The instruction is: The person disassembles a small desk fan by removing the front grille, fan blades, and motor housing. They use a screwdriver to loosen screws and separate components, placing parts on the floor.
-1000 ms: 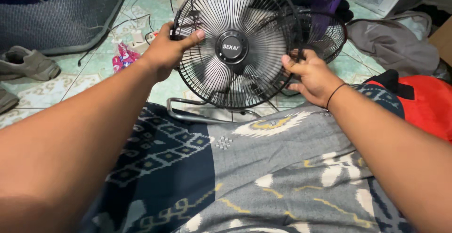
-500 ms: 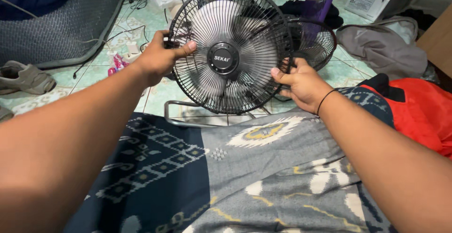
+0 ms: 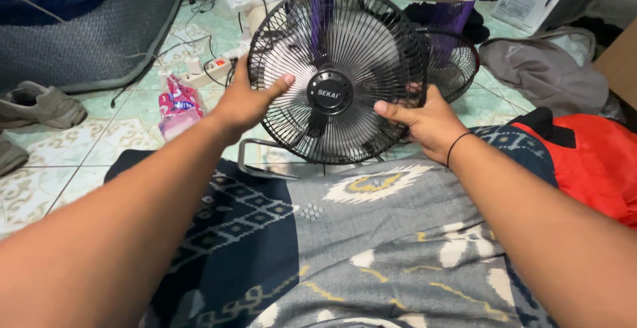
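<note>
Black wire front grille (image 3: 345,56) sits on the fan over the tiled floor (image 3: 60,149), seemingly not yet freed or locked; left hand (image 3: 247,102) and right hand (image 3: 424,117) clamp fingers on its opposite rims, a second grille (image 3: 454,63) behind.

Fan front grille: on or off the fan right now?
On. The black front grille covers the pale blades, gripped at both edges by the left hand and right hand.

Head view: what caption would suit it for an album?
Both hands, left hand and right hand, grip a black fan grille above a patterned cloth.
</note>
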